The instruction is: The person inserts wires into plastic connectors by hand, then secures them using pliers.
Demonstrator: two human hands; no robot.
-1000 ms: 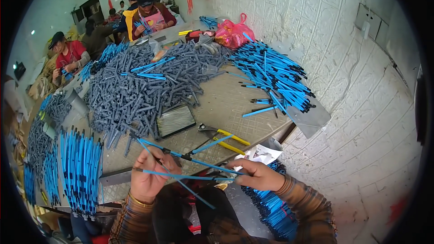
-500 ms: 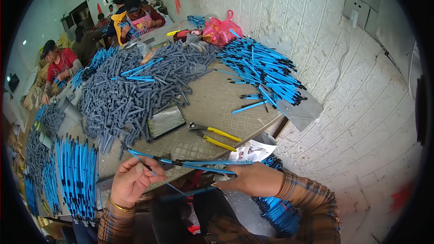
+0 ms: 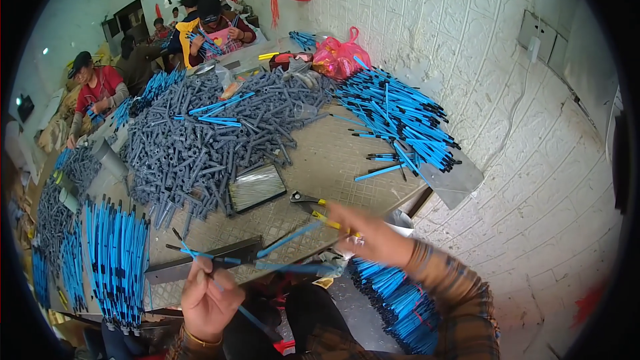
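Note:
Between its thumb and fingertips my left hand (image 3: 210, 300), closed in a pinch, holds thin blue sticks (image 3: 212, 253) with black joints and tips. They cross each other and stretch right over the table's near edge; the parts at the right are smeared. My right hand (image 3: 373, 233) is blurred by motion and lies over the yellow handles of end-cutting pliers (image 3: 308, 200), covering part of them. Whether its fingers close on the handles cannot be seen. Under the sticks, a grey metal bar (image 3: 180, 267) lies along the table edge.
Grey plastic tubes (image 3: 193, 140) form a big heap beyond a tray of fine pins (image 3: 257, 188). Blue sticks are piled at the right (image 3: 400, 117), bundled at the left (image 3: 115, 260) and stacked below the table (image 3: 400, 307). A white brick-patterned wall (image 3: 480, 60) bounds the right. Other people work at the back left.
My right hand has left the blue sticks and moved up over the pliers. My left hand has shifted down and slightly right, still pinching them. The view has tilted a little.

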